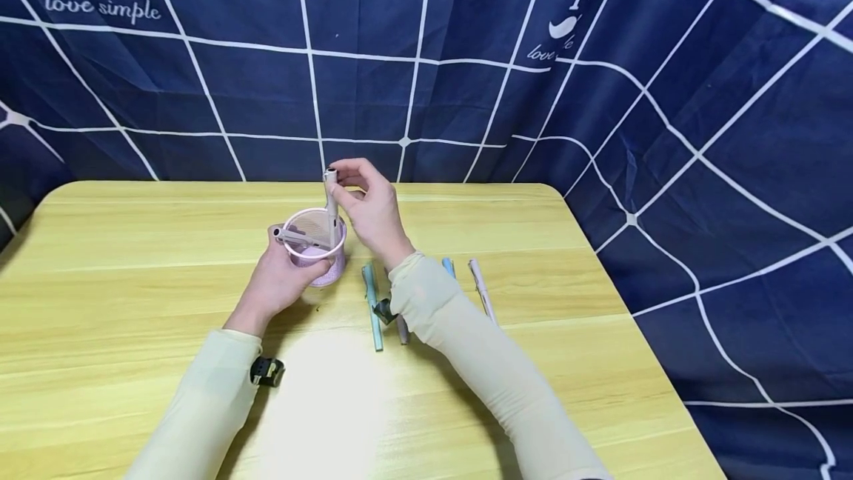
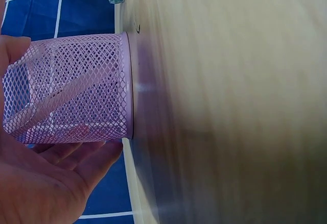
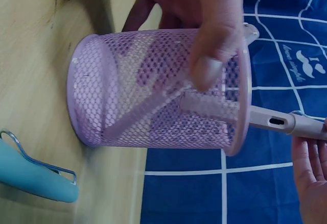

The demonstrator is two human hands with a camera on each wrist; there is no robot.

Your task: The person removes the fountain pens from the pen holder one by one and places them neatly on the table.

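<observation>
A lilac mesh pen holder stands upright on the table, and my left hand grips it from the left, thumb across its near side. Above its rim, my right hand pinches a pale capped pen near the top. The lower part of that pen is inside the holder; in the right wrist view its end, seen through the mesh, stays well above the base. A second pale pen leans inside the holder, its top over the left rim.
On the wooden table right of the holder lie a teal pen, a greyish pen partly under the right sleeve, a blue pen mostly hidden by that sleeve, and a lilac pen. A dark blue curtain hangs behind.
</observation>
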